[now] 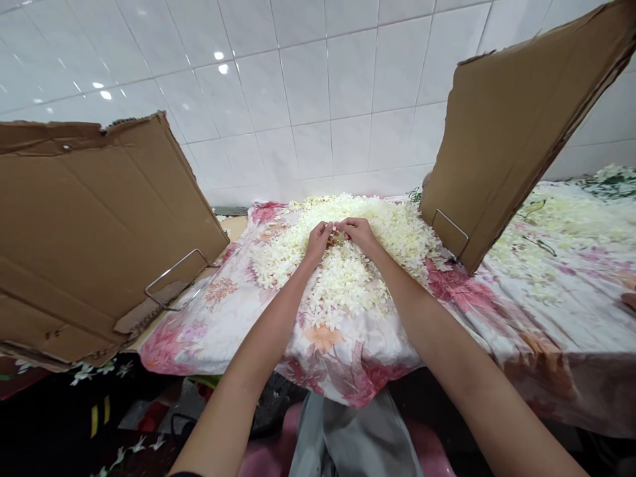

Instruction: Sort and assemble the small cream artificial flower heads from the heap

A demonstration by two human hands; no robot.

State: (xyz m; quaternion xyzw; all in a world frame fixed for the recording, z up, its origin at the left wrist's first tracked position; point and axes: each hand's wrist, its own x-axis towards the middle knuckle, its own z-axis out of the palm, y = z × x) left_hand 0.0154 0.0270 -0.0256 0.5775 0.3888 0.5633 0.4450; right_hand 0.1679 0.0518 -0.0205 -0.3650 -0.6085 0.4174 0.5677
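A broad heap of small white-and-pale-yellow flowers (348, 285) lies on a cloth with a pink and orange floral print (209, 338). My left hand (318, 240) is over the middle of the heap, its thumb and fingers pinched on a small white flower. Close against it on the right, my right hand (358, 233) is closed in a pinch at the same spot, with fingertips nearly touching the left ones. Exactly how the fingers grip the flower is too small to tell.
Upright cardboard panels stand at left (99, 232) and right (517, 132), held by wire stands (173, 275). White wall tiles (303, 79) rise behind. Beyond the right panel lie more flowers (576, 218), and part of another person's hand (629, 300) shows at the edge.
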